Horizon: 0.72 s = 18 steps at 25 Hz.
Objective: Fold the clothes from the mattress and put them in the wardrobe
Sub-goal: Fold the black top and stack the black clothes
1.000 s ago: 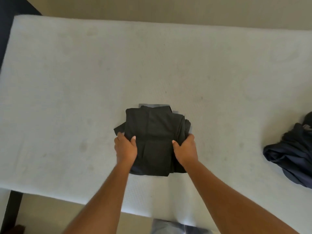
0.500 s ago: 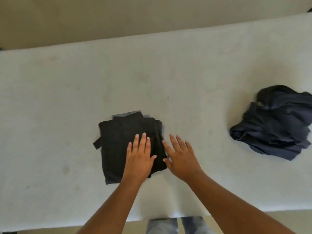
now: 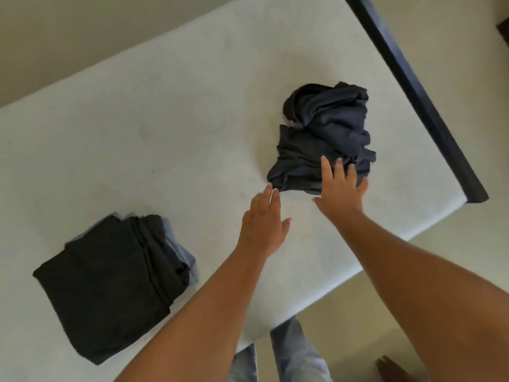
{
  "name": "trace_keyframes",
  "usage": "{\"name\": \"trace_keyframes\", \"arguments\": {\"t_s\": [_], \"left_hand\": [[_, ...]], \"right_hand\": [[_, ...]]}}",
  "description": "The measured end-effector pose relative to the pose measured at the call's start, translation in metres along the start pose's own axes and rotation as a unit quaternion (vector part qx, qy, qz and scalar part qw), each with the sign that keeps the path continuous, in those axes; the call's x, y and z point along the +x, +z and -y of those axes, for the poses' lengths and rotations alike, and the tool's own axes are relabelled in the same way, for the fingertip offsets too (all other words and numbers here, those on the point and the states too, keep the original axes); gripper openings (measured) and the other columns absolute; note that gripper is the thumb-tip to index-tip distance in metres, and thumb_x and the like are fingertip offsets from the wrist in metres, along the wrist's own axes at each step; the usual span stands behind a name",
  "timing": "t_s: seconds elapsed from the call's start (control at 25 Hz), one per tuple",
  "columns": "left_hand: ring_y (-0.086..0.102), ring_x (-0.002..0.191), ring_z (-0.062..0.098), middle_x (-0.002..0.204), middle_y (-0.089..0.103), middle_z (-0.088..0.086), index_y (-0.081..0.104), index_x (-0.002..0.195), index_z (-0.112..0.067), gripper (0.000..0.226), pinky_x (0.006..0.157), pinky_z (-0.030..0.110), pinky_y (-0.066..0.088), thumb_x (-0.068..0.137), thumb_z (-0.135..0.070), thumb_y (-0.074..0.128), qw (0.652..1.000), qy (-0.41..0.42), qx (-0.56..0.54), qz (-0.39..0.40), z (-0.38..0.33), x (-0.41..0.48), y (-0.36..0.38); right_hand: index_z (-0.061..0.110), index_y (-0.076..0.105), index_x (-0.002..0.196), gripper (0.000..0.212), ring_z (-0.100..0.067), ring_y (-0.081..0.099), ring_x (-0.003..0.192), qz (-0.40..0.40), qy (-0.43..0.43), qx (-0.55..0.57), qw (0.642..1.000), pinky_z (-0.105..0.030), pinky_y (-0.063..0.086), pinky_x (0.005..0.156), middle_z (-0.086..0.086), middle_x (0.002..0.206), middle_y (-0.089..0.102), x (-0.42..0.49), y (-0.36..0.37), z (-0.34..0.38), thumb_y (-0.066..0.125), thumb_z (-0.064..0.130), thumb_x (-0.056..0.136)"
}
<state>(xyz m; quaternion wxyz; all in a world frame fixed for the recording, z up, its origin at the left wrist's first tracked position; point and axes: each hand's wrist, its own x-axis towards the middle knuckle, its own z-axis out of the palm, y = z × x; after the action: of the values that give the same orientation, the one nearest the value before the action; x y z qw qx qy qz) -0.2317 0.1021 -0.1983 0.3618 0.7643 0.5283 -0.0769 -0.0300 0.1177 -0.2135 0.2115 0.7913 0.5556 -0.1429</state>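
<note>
Navy crumpled garment [image 3: 325,128] beneath outstretched right hand [image 3: 341,191], left hand [image 3: 263,227] beside, both flat and released.

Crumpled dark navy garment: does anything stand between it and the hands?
Nothing visible. The left hand is close to the crumpled dark navy garment over bare white mattress; the right hand overlaps its near edge.

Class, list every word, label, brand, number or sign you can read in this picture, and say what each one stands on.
No readable text anywhere in this view.
Folded black garment: plain, no print or label showing.
Crumpled dark blue garment: a small pale patch among the folds may be a label, but it is too small and blurred to read.
Mattress: plain, no markings.
</note>
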Motion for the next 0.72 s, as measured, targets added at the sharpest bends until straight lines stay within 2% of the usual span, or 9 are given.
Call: {"name": "trace_keyframes", "arguments": {"t_s": [0.12,0.24,0.32,0.4,0.44,0.52,0.6,0.68,0.72], "left_hand": [[0.016,0.155,0.028,0.171,0.007,0.008,0.010,0.163,-0.011,0.079,0.119,0.043,0.034,0.104,-0.048,0.047,0.995,-0.048,-0.078,0.031,-0.018,0.004,0.011],[0.018,0.155,0.028,0.171,0.005,0.006,0.007,0.164,-0.014,0.079,0.120,0.042,0.031,0.104,-0.051,0.044,0.952,-0.164,-0.255,0.051,-0.025,0.001,0.007],[0.027,0.152,0.031,0.171,0.011,0.008,0.010,0.164,-0.019,0.080,0.118,0.047,0.035,0.102,-0.057,0.044,0.853,-0.284,-0.435,0.052,-0.027,-0.007,-0.003],[0.042,0.143,0.036,0.164,0.030,0.011,0.025,0.161,-0.024,0.077,0.110,0.055,0.045,0.098,-0.064,0.046,0.686,-0.357,-0.633,0.028,-0.028,-0.026,-0.015],[0.050,0.136,0.039,0.157,0.042,0.014,0.039,0.155,-0.023,0.074,0.103,0.057,0.050,0.097,-0.068,0.045,0.603,-0.365,-0.709,0.021,-0.028,-0.038,-0.023],[0.065,0.119,0.042,0.141,0.061,0.021,0.060,0.139,-0.018,0.073,0.088,0.055,0.059,0.094,-0.072,0.042,0.485,-0.334,-0.808,0.026,-0.030,-0.068,-0.039],[0.070,0.108,0.044,0.131,0.066,0.026,0.065,0.135,-0.010,0.067,0.080,0.055,0.062,0.097,-0.062,0.048,0.424,-0.333,-0.841,0.048,-0.037,-0.103,-0.053],[0.073,0.099,0.046,0.124,0.068,0.030,0.066,0.132,-0.001,0.054,0.077,0.056,0.063,0.099,-0.043,0.053,0.412,-0.364,-0.832,0.072,-0.043,-0.138,-0.062],[0.072,0.101,0.047,0.123,0.068,0.032,0.066,0.130,0.002,0.052,0.082,0.055,0.062,0.098,-0.037,0.054,0.424,-0.374,-0.821,0.081,-0.044,-0.156,-0.068]], "right_hand": [[0.043,0.006,0.157,0.085,-0.038,0.056,0.118,0.057,0.018,0.078,0.995,-0.059,0.043,0.100,-0.011,0.126,0.059,0.039,0.008,-0.010,0.064,0.043,0.094],[0.024,0.057,0.126,0.031,-0.035,0.062,0.101,0.115,0.015,0.208,0.971,-0.052,0.054,0.093,-0.012,0.114,0.066,0.048,-0.001,-0.002,0.052,0.026,0.095],[0.012,0.066,0.105,0.018,-0.031,0.065,0.093,0.116,-0.026,0.282,0.952,-0.047,0.057,0.088,-0.012,0.100,0.069,0.023,-0.021,0.008,0.054,0.021,0.094],[0.009,0.068,0.100,0.018,-0.029,0.068,0.088,0.152,-0.091,0.360,0.916,-0.047,0.059,0.084,-0.012,0.094,0.071,-0.030,-0.048,0.018,0.058,0.023,0.095],[0.009,0.068,0.097,0.017,-0.027,0.070,0.085,0.192,-0.122,0.394,0.890,-0.044,0.060,0.081,-0.011,0.092,0.072,-0.062,-0.061,0.021,0.060,0.024,0.094],[0.014,0.066,0.086,0.013,-0.019,0.068,0.074,0.269,-0.183,0.423,0.846,-0.036,0.058,0.071,-0.004,0.084,0.071,-0.129,-0.081,0.022,0.064,0.025,0.091],[0.019,0.063,0.078,0.013,-0.009,0.060,0.065,0.320,-0.218,0.414,0.823,-0.030,0.052,0.064,0.001,0.076,0.065,-0.181,-0.094,0.017,0.067,0.028,0.087],[0.014,0.068,0.085,0.025,-0.006,0.062,0.072,0.370,-0.211,0.427,0.798,-0.032,0.056,0.074,-0.007,0.084,0.069,-0.215,-0.103,0.008,0.068,0.039,0.086],[0.012,0.071,0.090,0.038,-0.006,0.065,0.079,0.389,-0.205,0.445,0.780,-0.033,0.057,0.083,-0.009,0.091,0.071,-0.227,-0.110,0.002,0.067,0.049,0.086]]}}
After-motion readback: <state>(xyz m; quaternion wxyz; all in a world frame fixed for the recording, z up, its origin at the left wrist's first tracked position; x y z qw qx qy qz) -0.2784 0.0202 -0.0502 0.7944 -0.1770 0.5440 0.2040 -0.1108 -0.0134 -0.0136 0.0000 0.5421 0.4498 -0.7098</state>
